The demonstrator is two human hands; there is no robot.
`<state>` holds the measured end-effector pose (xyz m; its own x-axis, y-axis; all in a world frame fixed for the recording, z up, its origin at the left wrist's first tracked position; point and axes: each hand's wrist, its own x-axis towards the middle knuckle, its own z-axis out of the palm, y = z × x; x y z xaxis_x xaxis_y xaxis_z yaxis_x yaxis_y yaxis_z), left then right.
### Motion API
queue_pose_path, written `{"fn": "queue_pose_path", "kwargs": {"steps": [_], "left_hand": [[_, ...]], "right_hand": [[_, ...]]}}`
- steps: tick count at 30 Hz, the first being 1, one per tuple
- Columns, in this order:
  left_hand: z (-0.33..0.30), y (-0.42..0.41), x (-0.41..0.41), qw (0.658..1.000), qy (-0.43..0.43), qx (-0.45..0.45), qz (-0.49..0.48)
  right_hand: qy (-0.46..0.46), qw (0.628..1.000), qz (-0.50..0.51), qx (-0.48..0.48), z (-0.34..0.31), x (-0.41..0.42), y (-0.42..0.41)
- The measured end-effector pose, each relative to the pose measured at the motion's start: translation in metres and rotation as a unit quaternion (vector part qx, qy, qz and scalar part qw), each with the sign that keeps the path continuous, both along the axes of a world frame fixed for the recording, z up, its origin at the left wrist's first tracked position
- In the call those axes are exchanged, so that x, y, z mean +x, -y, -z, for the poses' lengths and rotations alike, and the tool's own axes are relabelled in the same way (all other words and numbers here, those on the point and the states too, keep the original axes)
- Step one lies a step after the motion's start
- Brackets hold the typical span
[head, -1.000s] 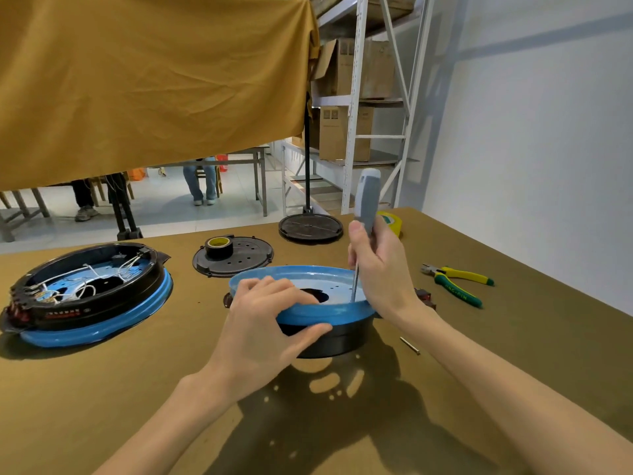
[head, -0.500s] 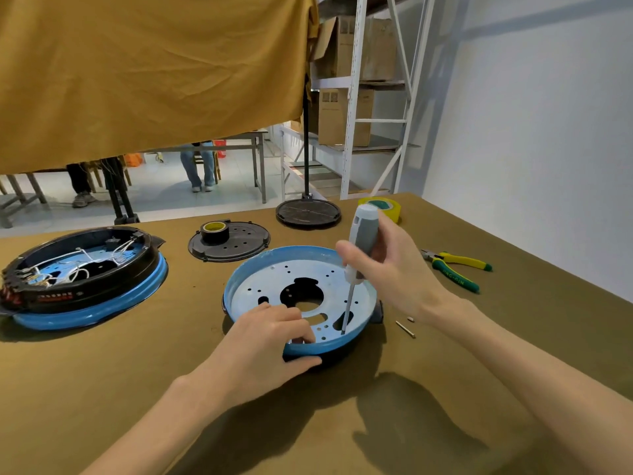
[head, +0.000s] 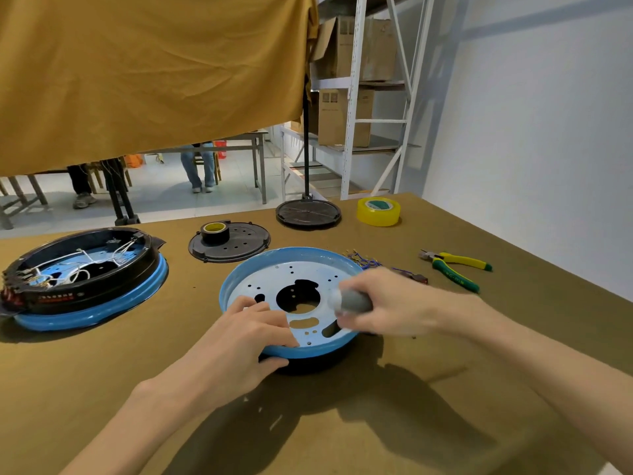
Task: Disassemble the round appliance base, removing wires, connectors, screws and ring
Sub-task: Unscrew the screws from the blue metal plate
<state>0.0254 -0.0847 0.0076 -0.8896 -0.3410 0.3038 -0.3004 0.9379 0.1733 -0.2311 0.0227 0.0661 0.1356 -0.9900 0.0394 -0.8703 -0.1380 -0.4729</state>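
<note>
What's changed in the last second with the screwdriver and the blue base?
The right hand has swung the screwdriver from upright to nearly flat over the blue base, handle end toward the camera; its shaft is now hidden. The base went from tilted to lying flat on the table. The left hand still grips the near rim. The pliers haven't moved.

Bare table point(head: 342, 440) near; second base point(head: 85, 279) left, pliers point(head: 455, 267) right.
</note>
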Motion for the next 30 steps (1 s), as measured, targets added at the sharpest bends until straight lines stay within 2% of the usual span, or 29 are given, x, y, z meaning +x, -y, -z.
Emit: {"fn": "queue_pose_path", "kwargs": {"steps": [5,9,10,12,14,15,17,19,23,26,28,30], "left_hand": [[-0.002,0.009,0.012,0.995,-0.074,0.061,-0.035],[-0.004,0.013,0.014,0.979,-0.184,0.060,-0.070],[-0.003,0.012,0.013,0.968,-0.226,0.054,-0.098],[0.002,0.008,0.009,0.924,-0.338,0.052,-0.174],[0.005,0.001,0.004,0.886,-0.409,0.088,-0.203],[0.005,-0.003,0.000,0.882,-0.405,0.145,-0.193],[0.004,-0.011,-0.012,0.875,-0.342,0.298,-0.170],[0.001,-0.016,-0.026,0.852,-0.317,0.388,-0.151],[-0.019,-0.018,-0.050,0.760,-0.363,0.525,-0.124],[-0.032,-0.018,-0.059,0.720,-0.373,0.576,-0.099],[-0.036,-0.020,-0.062,0.711,-0.372,0.592,-0.078],[-0.035,-0.022,-0.066,0.719,-0.365,0.587,-0.071]], "right_hand": [[-0.014,1.000,-0.008,-0.019,0.004,0.005,-0.004],[-0.146,0.986,-0.027,-0.080,0.000,0.016,0.005],[-0.143,0.985,-0.021,-0.092,-0.003,0.017,0.009],[-0.098,0.988,-0.001,-0.116,-0.013,0.018,0.017],[-0.042,0.989,0.021,-0.142,-0.023,0.016,0.026],[-0.020,0.987,0.028,-0.154,-0.027,0.015,0.030],[0.016,0.986,0.044,-0.160,-0.032,0.011,0.039],[0.049,0.985,0.067,-0.152,-0.036,0.005,0.046],[0.111,0.971,0.130,-0.168,-0.047,-0.014,0.058],[0.167,0.963,0.151,-0.149,-0.055,-0.025,0.063],[0.189,0.956,0.174,-0.139,-0.056,-0.031,0.065],[0.193,0.952,0.200,-0.131,-0.055,-0.037,0.067]]}}
